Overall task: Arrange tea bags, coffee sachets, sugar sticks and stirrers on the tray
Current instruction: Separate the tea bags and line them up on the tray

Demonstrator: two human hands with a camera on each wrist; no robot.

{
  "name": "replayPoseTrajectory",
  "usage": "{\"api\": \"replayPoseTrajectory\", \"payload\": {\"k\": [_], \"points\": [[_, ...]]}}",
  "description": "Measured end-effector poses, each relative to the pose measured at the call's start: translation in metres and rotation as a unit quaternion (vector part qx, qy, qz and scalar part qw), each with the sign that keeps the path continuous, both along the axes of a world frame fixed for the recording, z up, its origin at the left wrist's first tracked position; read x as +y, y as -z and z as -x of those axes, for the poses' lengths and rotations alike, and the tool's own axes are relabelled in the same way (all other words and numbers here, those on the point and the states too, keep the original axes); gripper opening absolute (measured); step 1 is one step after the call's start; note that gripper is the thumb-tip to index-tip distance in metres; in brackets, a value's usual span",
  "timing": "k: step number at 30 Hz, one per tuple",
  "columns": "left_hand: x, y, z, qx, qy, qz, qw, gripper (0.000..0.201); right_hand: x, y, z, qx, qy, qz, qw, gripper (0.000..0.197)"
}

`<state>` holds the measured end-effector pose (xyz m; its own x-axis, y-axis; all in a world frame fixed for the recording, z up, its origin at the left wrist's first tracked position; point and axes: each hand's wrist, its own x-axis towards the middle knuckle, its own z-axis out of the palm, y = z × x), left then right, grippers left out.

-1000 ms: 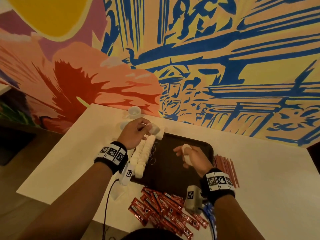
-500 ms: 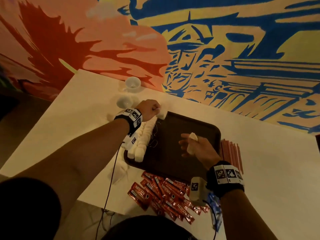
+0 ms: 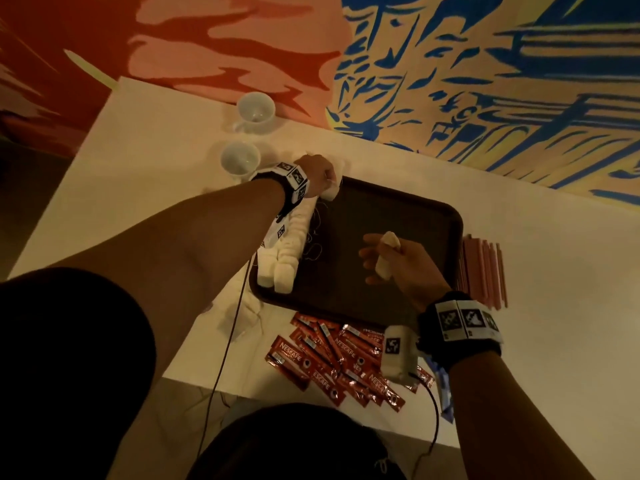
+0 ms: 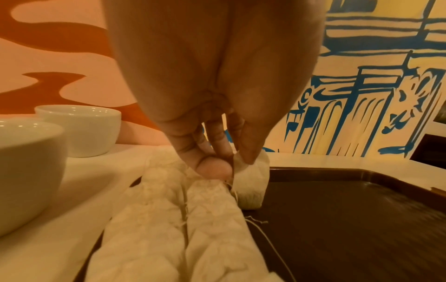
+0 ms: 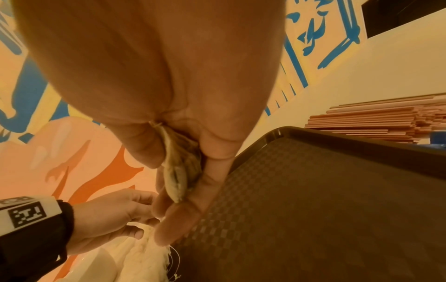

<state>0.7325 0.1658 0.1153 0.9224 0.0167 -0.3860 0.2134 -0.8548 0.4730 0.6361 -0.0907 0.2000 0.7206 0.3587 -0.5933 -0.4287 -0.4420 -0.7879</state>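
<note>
A dark brown tray (image 3: 433, 216) lies on the white table. Along its left side runs a double row of white tea bags (image 3: 294, 244) (image 4: 207, 219). At the tray's far left corner my left hand (image 3: 320, 174) pinches one tea bag (image 4: 252, 183) and holds it upright at the head of the row. My right hand (image 3: 398, 261) hovers over the tray's middle and holds a few tea bags (image 3: 386, 254) (image 5: 178, 171) between thumb and fingers. Red coffee sachets (image 3: 332, 358) lie heaped by the table's near edge. Pink stirrers (image 3: 481, 268) (image 5: 376, 122) are stacked right of the tray.
Two white cups (image 3: 256, 110) (image 3: 239, 159) stand left of the tray's far corner, near the painted wall. More loose tea bags (image 3: 242, 317) lie off the tray at its near left corner. A blue packet (image 3: 445, 389) sits under my right wrist.
My left hand has gone down from above the row to the tray's far left corner with its tea bag. The right hand keeps its tea bags over the tray. My head has tilted down.
</note>
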Motion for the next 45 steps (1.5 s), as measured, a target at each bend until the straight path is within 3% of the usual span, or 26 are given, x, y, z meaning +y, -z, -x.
{"api": "replayPoseTrajectory", "payload": {"k": [11,17,22,26,28,39,45], "points": [[0.005,0.009,-0.019,-0.031,-0.037,-0.047,0.998,0.021,0.005,0.007,-0.004,0.008,0.010,-0.012,1.000,0.033],[0.009,-0.002,-0.022,-0.076,-0.130,-0.074,0.986,0.021,0.000,0.006,-0.003,0.041,0.039,-0.063,0.996,0.033],[0.009,-0.030,-0.001,-0.126,-0.278,0.066,0.950,0.012,-0.005,-0.007,-0.002,0.096,0.087,-0.141,0.982,0.036],[-0.009,-0.059,0.048,-0.130,-0.385,0.301,0.863,0.009,-0.008,-0.020,0.000,0.110,0.110,-0.186,0.970,0.039],[-0.023,-0.072,0.078,-0.130,-0.386,0.346,0.846,0.009,-0.011,-0.025,0.003,0.114,0.100,-0.205,0.967,0.038],[-0.116,-0.145,0.211,-0.085,-0.188,0.323,0.924,0.018,-0.056,-0.056,0.053,0.066,0.013,-0.234,0.970,0.021],[-0.148,-0.162,0.256,-0.101,-0.138,0.332,0.928,0.026,-0.081,-0.066,0.082,0.038,-0.039,-0.204,0.977,0.026]]}}
